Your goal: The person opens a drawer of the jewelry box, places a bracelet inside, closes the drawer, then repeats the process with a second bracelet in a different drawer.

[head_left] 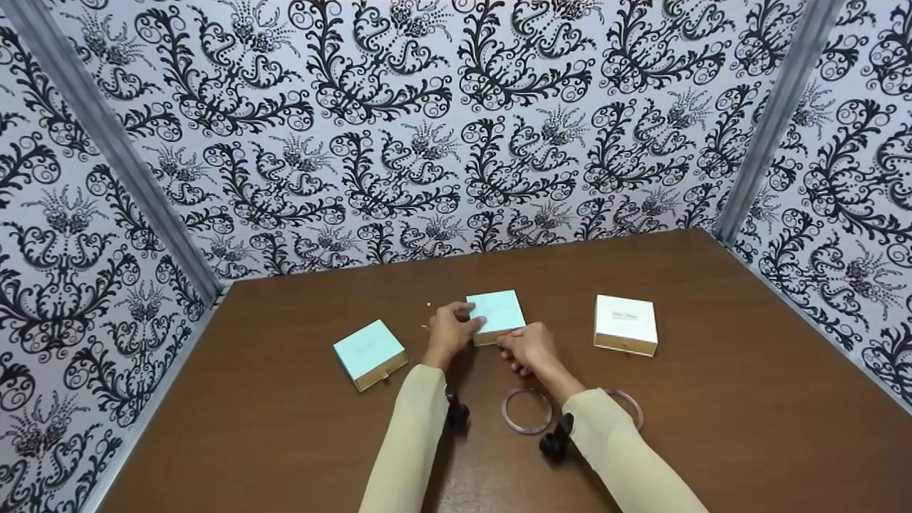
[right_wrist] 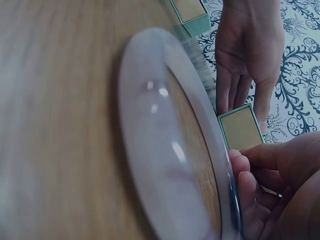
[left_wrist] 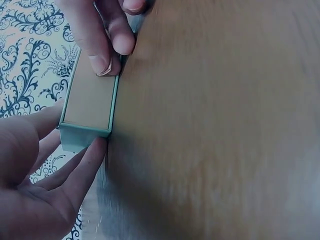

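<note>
A mint-green drawer box with a gold-tan front sits mid-table, near the back. My left hand grips it from the left, thumb on the lid and fingers along the side. At the box's front, my right hand pinches with thumb and index finger low on the drawer face; the fingertips hide whatever pull is there. The drawer face lies flush within its green sleeve. Just below the right hand lies a glossy pale-pink bangle, which looms large in the right wrist view.
A second mint-green box with a small front tab stands to the left, a white box to the right. Another bangle shows partly behind my right forearm. Tiny pale bits lie beside the left hand. Patterned walls enclose the table.
</note>
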Demonstrator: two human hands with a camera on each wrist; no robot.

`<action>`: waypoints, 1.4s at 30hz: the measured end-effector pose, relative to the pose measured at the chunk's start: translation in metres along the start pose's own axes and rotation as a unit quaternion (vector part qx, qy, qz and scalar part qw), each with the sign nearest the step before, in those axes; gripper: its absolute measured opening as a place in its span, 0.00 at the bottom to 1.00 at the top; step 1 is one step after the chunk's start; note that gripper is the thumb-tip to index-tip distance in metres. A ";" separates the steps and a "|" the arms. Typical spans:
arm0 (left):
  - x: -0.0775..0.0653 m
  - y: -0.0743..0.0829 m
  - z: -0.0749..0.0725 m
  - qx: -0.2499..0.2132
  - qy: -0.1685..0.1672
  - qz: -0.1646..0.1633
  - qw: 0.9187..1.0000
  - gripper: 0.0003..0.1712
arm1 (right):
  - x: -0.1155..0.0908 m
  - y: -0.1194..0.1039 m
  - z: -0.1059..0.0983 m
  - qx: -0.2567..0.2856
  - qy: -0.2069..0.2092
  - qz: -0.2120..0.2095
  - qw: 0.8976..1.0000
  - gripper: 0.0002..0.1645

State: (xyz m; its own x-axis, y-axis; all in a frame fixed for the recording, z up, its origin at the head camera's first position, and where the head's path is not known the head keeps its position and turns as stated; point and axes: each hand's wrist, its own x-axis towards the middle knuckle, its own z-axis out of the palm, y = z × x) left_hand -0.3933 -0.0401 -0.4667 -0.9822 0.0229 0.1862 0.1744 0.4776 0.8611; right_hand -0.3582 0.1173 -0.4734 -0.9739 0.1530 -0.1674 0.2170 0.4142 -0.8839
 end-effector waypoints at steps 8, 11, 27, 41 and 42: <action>0.000 0.002 -0.002 -0.002 -0.006 -0.010 1.000 0.20 | -0.002 -0.002 0.000 -0.018 0.007 0.001 1.000 0.11; 0.000 0.002 -0.002 0.003 -0.006 -0.009 1.000 0.20 | -0.003 -0.002 0.000 -0.025 0.006 -0.001 1.000 0.12; 0.000 0.001 -0.002 0.012 -0.003 -0.012 1.000 0.20 | -0.012 -0.003 -0.003 -0.053 0.008 -0.025 0.998 0.11; 0.002 -0.001 -0.002 0.011 -0.008 -0.024 1.000 0.20 | -0.020 -0.001 -0.008 -0.076 0.001 -0.039 0.996 0.12; 0.002 0.000 -0.002 0.009 -0.008 -0.025 1.000 0.20 | -0.021 -0.001 -0.009 -0.076 0.001 -0.039 0.996 0.12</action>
State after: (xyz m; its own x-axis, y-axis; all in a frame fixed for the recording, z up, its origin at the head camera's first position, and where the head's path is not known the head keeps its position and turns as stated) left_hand -0.3950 -0.0422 -0.4657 -0.9906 0.0125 0.1360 0.1243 0.4951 0.8599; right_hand -0.3376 0.1213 -0.4651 -0.9882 0.1163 -0.0992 0.1476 0.5566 -0.8175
